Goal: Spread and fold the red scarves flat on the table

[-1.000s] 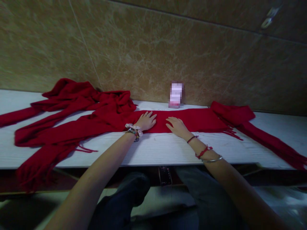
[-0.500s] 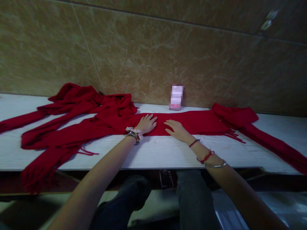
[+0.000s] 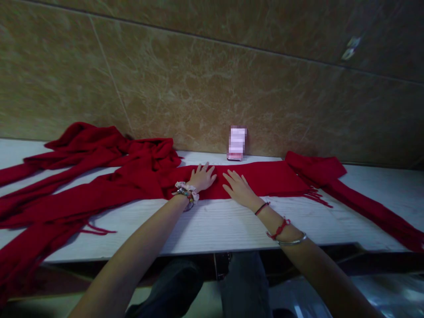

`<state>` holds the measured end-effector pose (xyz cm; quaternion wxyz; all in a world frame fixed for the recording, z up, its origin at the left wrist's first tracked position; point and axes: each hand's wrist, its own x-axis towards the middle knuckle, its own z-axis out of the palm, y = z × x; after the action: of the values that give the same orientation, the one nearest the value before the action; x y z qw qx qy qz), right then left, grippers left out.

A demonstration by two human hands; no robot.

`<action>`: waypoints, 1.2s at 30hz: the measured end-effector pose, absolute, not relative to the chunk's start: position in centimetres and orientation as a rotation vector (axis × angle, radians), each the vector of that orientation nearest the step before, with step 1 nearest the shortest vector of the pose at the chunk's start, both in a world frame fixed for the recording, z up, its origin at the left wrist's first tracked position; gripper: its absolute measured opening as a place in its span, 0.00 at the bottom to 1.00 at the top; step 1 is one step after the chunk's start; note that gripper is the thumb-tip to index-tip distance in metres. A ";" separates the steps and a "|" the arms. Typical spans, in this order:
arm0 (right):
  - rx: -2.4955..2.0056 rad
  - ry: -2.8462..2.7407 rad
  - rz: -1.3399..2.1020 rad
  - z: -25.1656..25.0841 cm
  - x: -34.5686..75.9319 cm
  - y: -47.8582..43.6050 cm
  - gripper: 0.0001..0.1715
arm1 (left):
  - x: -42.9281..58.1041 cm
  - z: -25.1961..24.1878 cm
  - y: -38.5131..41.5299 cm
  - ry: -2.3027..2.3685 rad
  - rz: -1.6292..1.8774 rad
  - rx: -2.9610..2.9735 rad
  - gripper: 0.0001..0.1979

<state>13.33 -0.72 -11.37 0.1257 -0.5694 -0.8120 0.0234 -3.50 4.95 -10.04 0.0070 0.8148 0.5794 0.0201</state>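
Note:
A red fringed scarf (image 3: 268,176) lies stretched flat along a narrow white table. My left hand (image 3: 202,177) rests palm down on its middle, fingers spread. Close by on the right, my right hand (image 3: 240,188) lies flat on the same cloth, its fingers also apart. Neither hand grips the fabric. To the left the red cloth turns into a rumpled heap (image 3: 145,154) with long strips trailing toward the table's front edge. Fringe (image 3: 316,195) shows at the flat part's right end. Beside that end sits another folded red piece (image 3: 319,170), with a strip running off to the right.
The white table (image 3: 212,229) stands against a brown marble-patterned wall (image 3: 185,88). A blurred-out phone-like object (image 3: 237,143) leans on the wall behind my hands. A socket or switch (image 3: 350,48) is on the wall, upper right. My knees are under the table's front edge.
The view has shifted slightly, so the table appears lower and further left. My right hand has moved a little closer to my left on the scarf, its fingers more spread.

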 end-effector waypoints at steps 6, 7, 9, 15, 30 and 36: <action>-1.703 -2.352 0.096 -11.5 13.4 -0.3 0.28 | -3.2 -10.5 4.1 1.813 0.071 2.520 0.26; -1.714 -2.314 0.067 -11.6 13.5 -0.1 0.28 | -3.2 -10.5 4.1 1.810 0.071 2.517 0.26; -1.728 -2.254 0.014 -11.8 13.7 0.3 0.27 | -3.2 -10.5 4.2 1.809 0.072 2.512 0.26; -1.727 -2.211 -0.022 -12.2 13.9 0.7 0.25 | -3.1 -10.5 4.3 1.810 0.066 2.510 0.27; -1.669 -2.289 -0.013 -11.1 12.6 0.8 0.29 | -3.1 -10.4 4.0 1.920 0.068 2.439 0.27; -1.708 -2.487 0.136 -11.0 14.1 0.8 0.31 | -3.2 -10.5 4.2 1.976 0.029 2.411 0.29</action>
<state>14.06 0.83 -11.01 0.0608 -0.5646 -0.8219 0.0448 -3.20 4.21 -10.48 0.0120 0.7734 0.6338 0.0094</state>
